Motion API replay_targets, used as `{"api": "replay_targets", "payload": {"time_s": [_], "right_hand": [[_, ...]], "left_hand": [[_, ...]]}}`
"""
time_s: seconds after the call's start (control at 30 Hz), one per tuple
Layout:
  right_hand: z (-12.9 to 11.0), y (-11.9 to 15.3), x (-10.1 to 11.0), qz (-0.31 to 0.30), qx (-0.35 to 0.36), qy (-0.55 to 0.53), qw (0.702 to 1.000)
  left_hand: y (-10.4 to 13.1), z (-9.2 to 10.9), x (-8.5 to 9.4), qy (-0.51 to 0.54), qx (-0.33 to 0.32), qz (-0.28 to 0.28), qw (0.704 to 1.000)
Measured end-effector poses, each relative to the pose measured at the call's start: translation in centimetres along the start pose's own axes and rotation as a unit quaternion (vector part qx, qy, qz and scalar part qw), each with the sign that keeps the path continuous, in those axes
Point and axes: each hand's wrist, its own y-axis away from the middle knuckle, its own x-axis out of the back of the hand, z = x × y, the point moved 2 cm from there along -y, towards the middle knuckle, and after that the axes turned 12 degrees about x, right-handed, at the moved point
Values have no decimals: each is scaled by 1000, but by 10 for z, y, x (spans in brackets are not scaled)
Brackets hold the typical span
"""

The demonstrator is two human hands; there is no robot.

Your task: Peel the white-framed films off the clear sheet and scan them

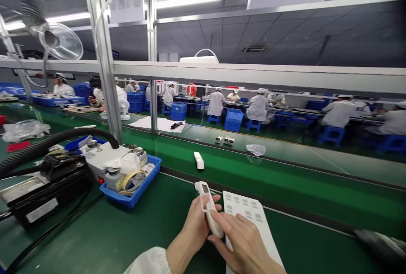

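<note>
My left hand (197, 222) is wrapped round a white handheld thermometer (213, 221) with a small dark screen near its top and a dark probe tip. It is held tilted over the green bench. My right hand (242, 240) grips its lower end from the right, the fingers resting on the body and the thumb below. Beneath and to the right of my right hand lies a white sheet of small printed labels (253, 210), partly covered by that hand. A similar white thermometer (198, 160) lies on the green belt just ahead.
At left, a blue tray (136, 198) holds metal-capped bottles and tape rolls, beside a black machine (47, 189) with a thick hose (57, 145). Small white parts (229, 141) and a plastic bag (255, 150) sit beyond the belt. Metal posts (106, 54) rise ahead; co-workers sit farther back.
</note>
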Motion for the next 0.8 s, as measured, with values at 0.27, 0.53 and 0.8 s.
{"api": "replay_targets", "payload": {"time_s": [0.27,0.53,0.8], "right_hand": [[44,11,39,103,-327,-235,910],[62,17,34,50,-375,-342,860],[53,14,22,3,-363,-377,852]], "left_hand": [[18,-32,-7,-103,34,-50,993],[22,-45,-7,-175,62,-6,983],[23,-46,-6,-185,59,-23,981]]}}
